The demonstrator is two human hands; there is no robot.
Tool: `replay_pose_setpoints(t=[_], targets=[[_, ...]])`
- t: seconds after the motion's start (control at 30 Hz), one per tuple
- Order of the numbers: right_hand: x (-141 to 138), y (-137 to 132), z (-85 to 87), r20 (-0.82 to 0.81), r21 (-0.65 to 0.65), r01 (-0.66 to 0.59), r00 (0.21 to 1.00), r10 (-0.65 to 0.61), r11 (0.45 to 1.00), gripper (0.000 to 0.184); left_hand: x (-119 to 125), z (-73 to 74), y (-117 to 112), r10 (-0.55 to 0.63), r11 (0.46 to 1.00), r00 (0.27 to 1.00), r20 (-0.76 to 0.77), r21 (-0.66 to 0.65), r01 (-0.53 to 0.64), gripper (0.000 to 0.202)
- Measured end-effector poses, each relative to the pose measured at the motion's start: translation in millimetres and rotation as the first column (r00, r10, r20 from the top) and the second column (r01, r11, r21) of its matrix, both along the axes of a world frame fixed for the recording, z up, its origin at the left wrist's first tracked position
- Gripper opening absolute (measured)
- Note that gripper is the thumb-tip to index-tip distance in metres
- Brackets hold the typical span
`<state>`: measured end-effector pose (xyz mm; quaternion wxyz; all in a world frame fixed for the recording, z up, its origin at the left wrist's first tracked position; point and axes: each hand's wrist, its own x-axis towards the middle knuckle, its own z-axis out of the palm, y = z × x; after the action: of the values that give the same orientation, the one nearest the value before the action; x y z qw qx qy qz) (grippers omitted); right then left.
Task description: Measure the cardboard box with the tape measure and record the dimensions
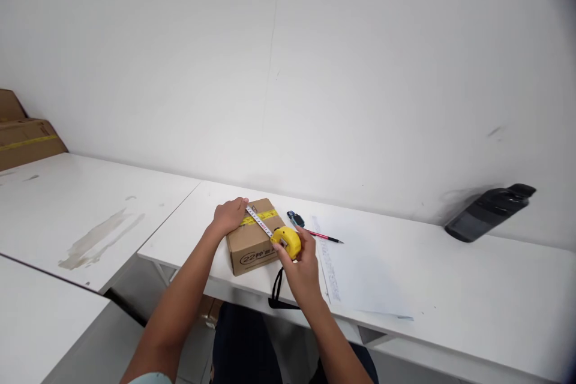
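A small brown cardboard box (246, 244) with yellow tape and black printing sits near the table's front edge. Across its top runs the pulled-out white blade of a yellow tape measure (287, 240). My left hand (230, 216) rests at the box's far left edge, its fingertips closed at the blade's tip. At the near right corner, my right hand (303, 267) grips the tape measure's case, thumb on the near side and fingers around the right. A black wrist strap (278, 289) hangs below it, over the table edge.
Right of the box lie a dark blue object (295, 219), a red and black pen (328, 237) and white paper sheets (369, 270). A dark bottle (486, 214) stands by the wall. Larger cardboard boxes (31, 138) are at the far left. A gap separates the front-left table.
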<state>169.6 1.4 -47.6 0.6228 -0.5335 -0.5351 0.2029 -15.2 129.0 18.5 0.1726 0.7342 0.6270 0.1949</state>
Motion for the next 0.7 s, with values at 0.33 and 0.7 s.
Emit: replay_pose_setpoints(t=[0.33, 0.7], targets=[[65.2, 35.1, 18.4, -0.193, 0.027, -0.152, 0.969, 0.154, 0.988, 0.062, 3.3, 2.2, -2.0, -0.142, 0.988, 0.883, 0.448, 0.004, 0.156, 0.064], [64.7, 52.1, -2.3, -0.138, -0.043, -0.385, 0.916, 0.376, 0.922, 0.063, -30.1, -5.5, -26.4, 0.094, 0.995, 0.675, 0.732, -0.094, -0.037, 0.061]])
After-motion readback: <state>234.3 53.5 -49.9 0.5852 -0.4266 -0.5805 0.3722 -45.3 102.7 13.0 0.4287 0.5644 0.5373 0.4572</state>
